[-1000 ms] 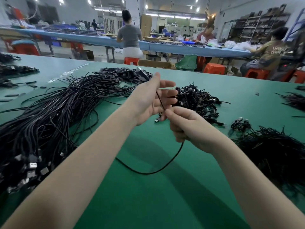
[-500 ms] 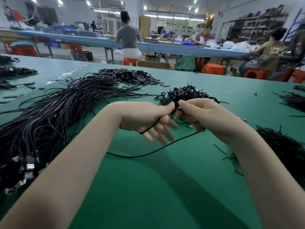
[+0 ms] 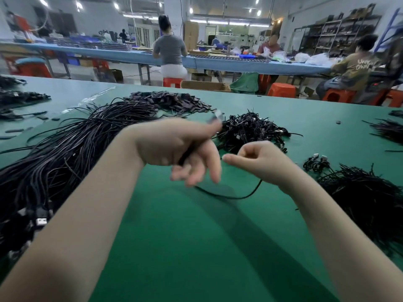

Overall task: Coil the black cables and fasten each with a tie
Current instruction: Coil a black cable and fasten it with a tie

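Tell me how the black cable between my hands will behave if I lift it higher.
Probably floppy: the black cable sags in a loose curve between the left hand and right hand. Likely light, since a few fingers carry it. Its free slack may swing.

Green bench (image 3: 196,247): loose black cables (image 3: 65,153) massed along left edge; flat black ties (image 3: 170,101) toward far edge; coiled cables (image 3: 250,129) mid-bench, far side; another black heap (image 3: 366,197) at right edge.

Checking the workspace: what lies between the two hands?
In the head view, a black cable sags between the left hand and the right hand, over bare green table.
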The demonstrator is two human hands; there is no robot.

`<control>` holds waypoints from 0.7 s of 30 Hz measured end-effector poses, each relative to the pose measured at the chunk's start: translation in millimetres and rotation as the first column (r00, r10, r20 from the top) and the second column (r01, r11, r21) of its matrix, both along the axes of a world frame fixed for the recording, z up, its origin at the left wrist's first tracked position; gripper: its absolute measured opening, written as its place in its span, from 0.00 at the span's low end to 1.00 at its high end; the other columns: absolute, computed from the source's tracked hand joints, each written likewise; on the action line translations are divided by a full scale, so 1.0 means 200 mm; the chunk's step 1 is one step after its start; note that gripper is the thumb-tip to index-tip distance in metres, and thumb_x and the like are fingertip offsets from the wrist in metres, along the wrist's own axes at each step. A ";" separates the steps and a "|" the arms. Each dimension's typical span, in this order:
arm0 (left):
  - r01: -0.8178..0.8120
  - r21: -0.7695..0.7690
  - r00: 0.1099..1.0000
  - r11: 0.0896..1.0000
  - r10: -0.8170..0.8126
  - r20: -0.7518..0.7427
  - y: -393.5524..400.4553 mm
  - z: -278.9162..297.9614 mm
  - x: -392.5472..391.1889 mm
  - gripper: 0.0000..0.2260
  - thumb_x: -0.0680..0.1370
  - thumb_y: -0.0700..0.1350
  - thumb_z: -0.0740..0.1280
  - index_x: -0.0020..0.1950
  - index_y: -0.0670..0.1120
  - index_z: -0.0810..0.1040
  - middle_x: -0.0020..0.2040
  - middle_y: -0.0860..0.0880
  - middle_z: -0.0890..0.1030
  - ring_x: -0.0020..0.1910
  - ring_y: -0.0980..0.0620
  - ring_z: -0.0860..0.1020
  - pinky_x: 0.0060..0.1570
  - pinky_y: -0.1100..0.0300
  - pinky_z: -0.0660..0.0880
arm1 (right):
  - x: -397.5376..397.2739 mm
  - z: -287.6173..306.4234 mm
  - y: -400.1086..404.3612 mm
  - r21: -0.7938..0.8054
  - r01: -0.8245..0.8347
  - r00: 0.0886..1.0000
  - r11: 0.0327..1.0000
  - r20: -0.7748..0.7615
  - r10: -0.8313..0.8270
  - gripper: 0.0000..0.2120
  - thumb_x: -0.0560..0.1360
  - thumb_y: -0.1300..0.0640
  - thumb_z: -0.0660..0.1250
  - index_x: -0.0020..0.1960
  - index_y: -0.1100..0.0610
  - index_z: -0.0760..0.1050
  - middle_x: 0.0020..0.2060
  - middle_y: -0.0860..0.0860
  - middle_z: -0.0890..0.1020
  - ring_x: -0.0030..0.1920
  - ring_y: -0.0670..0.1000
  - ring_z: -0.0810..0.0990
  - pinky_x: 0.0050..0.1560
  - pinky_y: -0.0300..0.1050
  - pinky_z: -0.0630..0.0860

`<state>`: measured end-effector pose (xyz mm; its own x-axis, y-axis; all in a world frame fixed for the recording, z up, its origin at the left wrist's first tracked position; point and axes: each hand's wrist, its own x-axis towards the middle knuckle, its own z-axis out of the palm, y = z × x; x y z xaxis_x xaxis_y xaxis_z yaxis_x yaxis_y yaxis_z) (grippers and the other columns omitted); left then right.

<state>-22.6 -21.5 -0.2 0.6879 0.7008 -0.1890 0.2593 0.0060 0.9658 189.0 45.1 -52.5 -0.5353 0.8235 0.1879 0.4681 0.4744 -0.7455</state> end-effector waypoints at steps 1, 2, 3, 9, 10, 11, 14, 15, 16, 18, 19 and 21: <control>-0.072 0.003 0.979 0.997 0.071 -0.193 0.02 -0.03 0.04 0.34 0.78 0.66 0.46 0.48 0.46 0.85 0.35 0.46 0.84 0.25 0.54 0.79 0.24 0.68 0.70 | 0.01 0.02 0.01 0.096 0.060 0.998 0.994 -0.033 -0.058 0.24 0.68 0.38 0.71 0.31 0.58 0.71 0.21 0.42 0.66 0.24 0.43 0.62 0.25 0.33 0.60; -0.170 0.014 0.946 0.985 0.167 -0.279 0.04 -0.07 0.08 0.33 0.78 0.67 0.46 0.52 0.46 0.83 0.41 0.45 0.86 0.31 0.52 0.82 0.29 0.67 0.74 | 0.01 0.04 0.01 0.148 0.103 0.992 0.984 -0.084 -0.091 0.24 0.71 0.40 0.70 0.32 0.60 0.72 0.21 0.42 0.66 0.24 0.43 0.62 0.25 0.33 0.60; -0.300 0.027 0.921 0.954 0.296 -0.251 0.07 -0.09 0.11 0.31 0.79 0.66 0.46 0.55 0.47 0.81 0.46 0.45 0.86 0.39 0.51 0.84 0.36 0.65 0.78 | 0.00 0.06 0.00 0.143 0.115 0.985 0.983 -0.148 -0.093 0.22 0.74 0.41 0.67 0.34 0.59 0.75 0.21 0.42 0.65 0.24 0.44 0.62 0.26 0.35 0.61; -0.647 -0.116 0.571 0.754 0.579 0.582 0.14 -0.04 0.06 0.27 0.83 0.58 0.45 0.65 0.43 0.74 0.58 0.44 0.82 0.56 0.50 0.81 0.51 0.57 0.80 | -0.09 0.03 -0.10 -0.292 -0.432 0.864 0.853 -0.405 0.299 0.14 0.82 0.50 0.56 0.55 0.50 0.79 0.26 0.44 0.65 0.26 0.45 0.61 0.27 0.36 0.63; -0.585 -0.123 0.550 0.802 0.503 0.667 0.11 -0.01 0.04 0.27 0.83 0.58 0.45 0.65 0.43 0.75 0.57 0.44 0.83 0.56 0.50 0.81 0.50 0.58 0.80 | -0.10 -0.01 -0.10 -0.354 -0.470 0.861 0.809 -0.383 0.334 0.14 0.82 0.49 0.56 0.53 0.49 0.80 0.27 0.44 0.63 0.26 0.45 0.60 0.28 0.35 0.62; -0.505 -0.098 0.561 0.858 0.412 0.718 0.09 0.02 0.02 0.28 0.83 0.58 0.45 0.63 0.43 0.77 0.55 0.45 0.83 0.54 0.50 0.82 0.50 0.59 0.79 | -0.10 -0.04 -0.09 -0.414 -0.486 0.865 0.770 -0.352 0.358 0.14 0.81 0.48 0.56 0.51 0.48 0.80 0.27 0.45 0.62 0.27 0.46 0.58 0.29 0.36 0.61; -0.260 0.013 0.687 0.966 0.175 0.705 0.00 0.05 -0.02 0.29 0.82 0.58 0.46 0.49 0.46 0.84 0.39 0.50 0.85 0.38 0.54 0.83 0.40 0.62 0.78 | -0.07 -0.12 -0.03 -0.482 -0.337 0.941 0.809 -0.138 0.310 0.15 0.77 0.43 0.60 0.41 0.51 0.78 0.28 0.46 0.60 0.27 0.47 0.57 0.28 0.38 0.59; -0.207 0.036 0.761 0.978 0.138 0.634 -0.01 0.05 -0.02 0.29 0.82 0.57 0.47 0.43 0.47 0.84 0.33 0.51 0.82 0.32 0.55 0.81 0.35 0.63 0.77 | -0.07 -0.13 -0.01 -0.402 -0.226 0.973 0.887 -0.042 0.228 0.17 0.77 0.42 0.61 0.37 0.52 0.76 0.27 0.46 0.62 0.26 0.47 0.58 0.27 0.38 0.58; -0.163 0.049 0.857 0.985 0.116 0.501 -0.02 0.04 -0.01 0.29 0.81 0.58 0.48 0.40 0.47 0.84 0.29 0.51 0.81 0.28 0.54 0.79 0.32 0.64 0.75 | -0.06 -0.12 0.00 -0.279 -0.112 0.993 0.954 0.010 0.119 0.18 0.76 0.42 0.63 0.34 0.52 0.74 0.26 0.46 0.63 0.25 0.46 0.59 0.26 0.39 0.58; -0.108 0.058 0.991 0.992 0.103 0.081 0.00 0.00 0.02 0.31 0.80 0.62 0.48 0.42 0.46 0.85 0.32 0.48 0.83 0.29 0.53 0.80 0.30 0.65 0.74 | -0.05 -0.09 0.03 -0.043 0.067 0.996 0.997 -0.054 -0.070 0.19 0.76 0.43 0.65 0.32 0.53 0.71 0.23 0.43 0.64 0.24 0.45 0.60 0.25 0.38 0.57; -0.133 0.054 0.986 0.990 0.137 -0.097 0.01 -0.03 0.05 0.32 0.79 0.64 0.47 0.46 0.46 0.85 0.37 0.46 0.85 0.32 0.52 0.82 0.31 0.66 0.75 | -0.04 -0.06 0.04 0.034 0.122 0.986 0.992 -0.121 -0.117 0.18 0.77 0.44 0.65 0.32 0.53 0.71 0.22 0.42 0.64 0.24 0.43 0.60 0.25 0.38 0.58; -0.320 0.042 0.930 0.946 0.322 -0.176 0.07 -0.09 0.10 0.31 0.78 0.65 0.48 0.55 0.44 0.81 0.46 0.45 0.85 0.42 0.51 0.84 0.39 0.64 0.79 | -0.06 0.00 0.01 0.064 0.137 0.963 0.989 -0.241 -0.118 0.15 0.79 0.47 0.62 0.37 0.53 0.75 0.21 0.42 0.67 0.24 0.44 0.63 0.27 0.39 0.61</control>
<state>-3.4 -7.5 -18.7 0.3812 0.8818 -0.2776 0.4135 0.1059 0.9043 176.5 47.2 -52.2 -0.3594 0.8594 0.3637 0.3435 0.4842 -0.8047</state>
